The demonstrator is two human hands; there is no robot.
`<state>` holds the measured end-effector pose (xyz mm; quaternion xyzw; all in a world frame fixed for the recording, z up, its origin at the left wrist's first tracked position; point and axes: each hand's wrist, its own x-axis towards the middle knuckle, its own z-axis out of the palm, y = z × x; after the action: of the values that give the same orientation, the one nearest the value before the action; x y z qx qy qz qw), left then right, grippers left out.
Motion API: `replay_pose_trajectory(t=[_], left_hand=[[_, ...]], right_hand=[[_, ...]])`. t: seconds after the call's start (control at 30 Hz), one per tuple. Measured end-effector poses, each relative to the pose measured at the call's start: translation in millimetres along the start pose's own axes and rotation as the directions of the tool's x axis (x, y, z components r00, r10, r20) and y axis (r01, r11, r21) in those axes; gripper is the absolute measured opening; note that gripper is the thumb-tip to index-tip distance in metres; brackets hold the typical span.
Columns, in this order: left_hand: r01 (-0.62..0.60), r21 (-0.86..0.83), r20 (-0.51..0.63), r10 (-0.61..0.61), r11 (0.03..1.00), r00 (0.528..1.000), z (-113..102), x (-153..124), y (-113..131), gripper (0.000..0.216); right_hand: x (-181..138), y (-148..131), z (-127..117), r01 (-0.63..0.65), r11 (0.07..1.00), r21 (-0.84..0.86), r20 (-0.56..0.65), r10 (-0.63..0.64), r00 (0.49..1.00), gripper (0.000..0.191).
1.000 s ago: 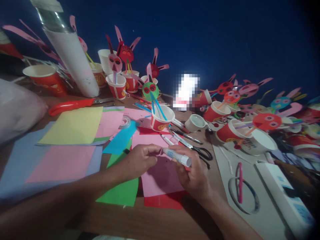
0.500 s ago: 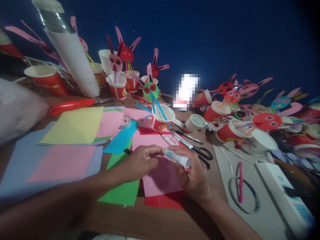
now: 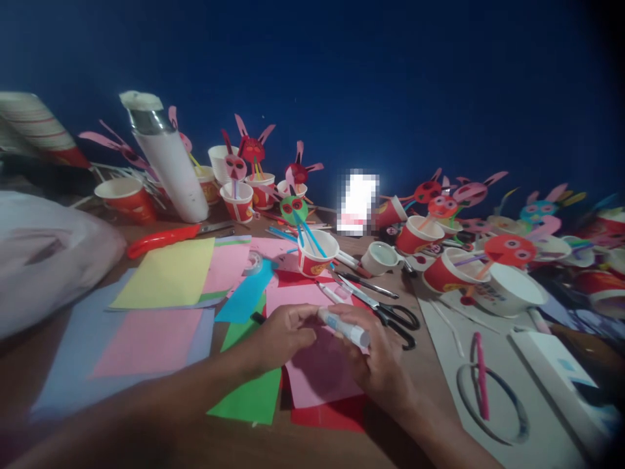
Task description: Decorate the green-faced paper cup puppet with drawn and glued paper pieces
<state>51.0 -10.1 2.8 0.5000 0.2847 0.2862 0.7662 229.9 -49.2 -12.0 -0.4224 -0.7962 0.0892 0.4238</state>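
Observation:
My right hand point(image 3: 378, 361) is closed around a white glue stick point(image 3: 346, 327), held nearly level over a pink paper sheet point(image 3: 322, 371). My left hand point(image 3: 283, 335) is curled, its fingertips pinched at the left tip of the glue stick. Both hands hover above overlapping pink, red and green sheets near the table's front. Black-handled scissors point(image 3: 390, 314) lie just behind my right hand. A red paper cup with blue straws point(image 3: 317, 251) stands beyond the hands.
Yellow point(image 3: 168, 281), pink and blue paper sheets cover the left of the table. A tape roll point(image 3: 252, 262), red-handled scissors point(image 3: 163, 239), a white cylinder point(image 3: 168, 166) and several cups with paper bunny faces point(image 3: 508, 251) crowd the back and right. A white box point(image 3: 561, 378) lies at right.
The view has tilted upward and pulled back, so everything sits lower and smaller in the picture. My hands keep the same hold on the glue stick.

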Motion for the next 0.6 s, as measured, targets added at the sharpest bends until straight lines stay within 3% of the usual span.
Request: replay_pose_trajectory(t=[0.37, 0.6], left_hand=[[0.001, -0.263, -0.027, -0.009, 0.965, 1.000, 3.2, 0.0, -1.0, 0.033], [-0.007, -0.304, -0.050, -0.008, 0.953, 0.999, 2.4, -0.6, -0.7, 0.035]], right_hand=[[-6.4, 6.4, -1.0, 0.090, 0.985, -0.149, 0.037, -0.086, 0.996, 0.033], [-15.2, 22.6, 3.5, 0.178, 0.962, -0.205, 0.070, -0.167, 0.983, 0.045]])
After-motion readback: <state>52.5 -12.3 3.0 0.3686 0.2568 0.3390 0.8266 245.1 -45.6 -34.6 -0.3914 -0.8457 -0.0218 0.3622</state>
